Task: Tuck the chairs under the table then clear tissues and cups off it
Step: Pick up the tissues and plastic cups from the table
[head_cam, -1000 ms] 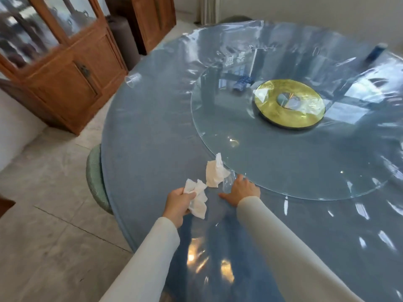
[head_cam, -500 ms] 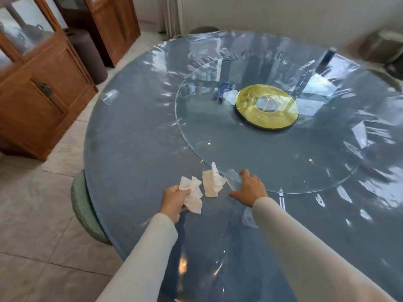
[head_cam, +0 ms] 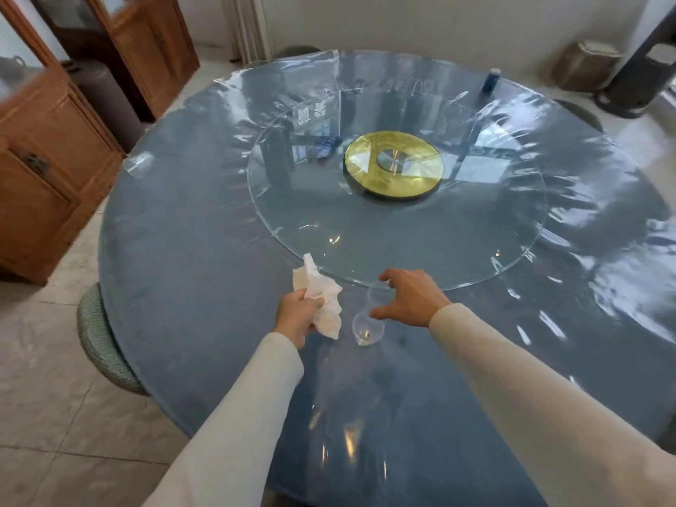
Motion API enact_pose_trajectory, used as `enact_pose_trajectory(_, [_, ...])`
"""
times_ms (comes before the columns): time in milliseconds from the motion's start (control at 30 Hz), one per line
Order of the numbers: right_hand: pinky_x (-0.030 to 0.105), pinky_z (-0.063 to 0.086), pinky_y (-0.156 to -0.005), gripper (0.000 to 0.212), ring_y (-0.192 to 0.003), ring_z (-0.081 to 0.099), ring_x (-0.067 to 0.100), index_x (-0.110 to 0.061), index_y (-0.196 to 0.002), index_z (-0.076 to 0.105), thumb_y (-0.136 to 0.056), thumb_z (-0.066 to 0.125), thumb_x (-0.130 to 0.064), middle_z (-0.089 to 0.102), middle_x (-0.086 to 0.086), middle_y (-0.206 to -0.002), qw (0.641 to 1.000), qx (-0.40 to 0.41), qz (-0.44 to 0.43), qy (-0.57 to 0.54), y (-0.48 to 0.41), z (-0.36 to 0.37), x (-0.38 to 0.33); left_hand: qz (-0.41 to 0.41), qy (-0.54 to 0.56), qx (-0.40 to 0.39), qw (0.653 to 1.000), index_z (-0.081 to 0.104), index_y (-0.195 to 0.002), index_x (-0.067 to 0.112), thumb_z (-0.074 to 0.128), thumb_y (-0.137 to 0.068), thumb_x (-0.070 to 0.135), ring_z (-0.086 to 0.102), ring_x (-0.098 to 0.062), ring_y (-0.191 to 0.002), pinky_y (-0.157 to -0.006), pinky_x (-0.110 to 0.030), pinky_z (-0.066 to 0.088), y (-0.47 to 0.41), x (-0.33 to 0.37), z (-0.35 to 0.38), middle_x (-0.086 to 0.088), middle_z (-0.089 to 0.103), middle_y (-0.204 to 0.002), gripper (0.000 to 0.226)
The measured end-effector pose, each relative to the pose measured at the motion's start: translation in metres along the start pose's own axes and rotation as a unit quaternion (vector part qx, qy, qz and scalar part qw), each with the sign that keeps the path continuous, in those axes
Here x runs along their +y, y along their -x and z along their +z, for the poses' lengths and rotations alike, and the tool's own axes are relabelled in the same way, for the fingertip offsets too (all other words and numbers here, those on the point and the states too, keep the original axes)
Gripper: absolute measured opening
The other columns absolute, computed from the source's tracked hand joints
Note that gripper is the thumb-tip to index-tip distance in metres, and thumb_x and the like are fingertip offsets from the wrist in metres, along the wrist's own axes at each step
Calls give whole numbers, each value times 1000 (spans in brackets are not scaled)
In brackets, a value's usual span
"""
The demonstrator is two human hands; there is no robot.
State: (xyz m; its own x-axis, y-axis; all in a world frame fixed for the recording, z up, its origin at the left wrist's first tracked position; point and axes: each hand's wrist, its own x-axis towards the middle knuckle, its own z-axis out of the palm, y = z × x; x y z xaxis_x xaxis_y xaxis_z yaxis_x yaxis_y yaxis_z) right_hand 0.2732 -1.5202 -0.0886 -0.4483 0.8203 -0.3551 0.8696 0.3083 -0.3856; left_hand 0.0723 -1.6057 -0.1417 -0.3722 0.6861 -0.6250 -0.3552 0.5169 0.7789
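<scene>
My left hand (head_cam: 298, 316) is closed around crumpled white tissues (head_cam: 318, 292) just above the near part of the round blue table (head_cam: 175, 250). My right hand (head_cam: 409, 298) grips a clear plastic cup (head_cam: 367, 323) by its rim, tilted with its base toward me. A second clear cup (head_cam: 141, 163) stands at the table's far left edge. A green woven chair (head_cam: 98, 342) sits tucked under the table's left side; another chair back (head_cam: 296, 51) shows at the far edge.
A glass turntable (head_cam: 365, 243) with a gold hub (head_cam: 393, 165) fills the table's middle. A small blue item (head_cam: 325, 146) lies on it. A blue bottle (head_cam: 490, 80) stands at the far right. Wooden cabinets (head_cam: 47, 170) line the left wall.
My left hand has gathered the second tissue together with the first. My right hand has lifted the clear cup off the table and drawn it toward me. The camera has tilted up.
</scene>
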Motion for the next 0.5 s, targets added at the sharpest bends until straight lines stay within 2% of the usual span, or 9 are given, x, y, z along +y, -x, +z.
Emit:
enact_pose_trajectory(100, [40, 51, -93, 74, -115, 59, 32, -22, -136, 54, -73, 79, -53, 67, 7, -122, 1000, -8, -22, 6, 2, 19, -2, 0, -6, 16, 1000, 70, -96, 11, 61, -92, -2, 67, -21, -75, -49, -27, 52, 8, -7, 1, -10, 69, -99, 17])
enact_pose_trajectory(200, [38, 51, -83, 71, -109, 61, 32, -21, -130, 56, -72, 80, -52, 68, 6, -113, 999, -9, -35, 18, 0, 35, -6, 5, -12, 27, 1000, 72, -101, 11, 62, -91, -1, 67, -20, -75, -47, -24, 52, 15, -13, 2, -8, 70, -97, 18])
enact_pose_trajectory(300, [39, 52, -82, 67, -108, 61, 33, -21, -125, 56, -71, 79, -53, 65, 7, -114, 998, -26, -37, 42, -3, 52, -6, 7, -11, 36, 999, 72, -99, 12, 61, -91, -1, 67, -18, -73, -47, -24, 52, 18, -19, 2, -6, 71, -93, 19])
enact_pose_trajectory(433, [39, 51, -79, 66, -107, 62, 36, -20, -127, 50, -74, 77, -49, 65, 9, -115, 996, -42, -30, 67, -6, 73, 1, 5, -7, 45, 999, 72, -91, 14, 61, -92, -2, 68, -17, -70, -49, -25, 53, 20, -29, 1, -5, 72, -87, 20])
enact_pose_trajectory(500, [38, 48, -75, 65, -105, 62, 37, -20, -127, 47, -76, 76, -47, 66, 10, -115, 997, -45, -25, 63, -8, 82, 7, 2, -4, 49, 999, 72, -89, 15, 61, -92, -1, 67, -18, -71, -55, -27, 54, 18, -34, 0, -6, 72, -86, 19])
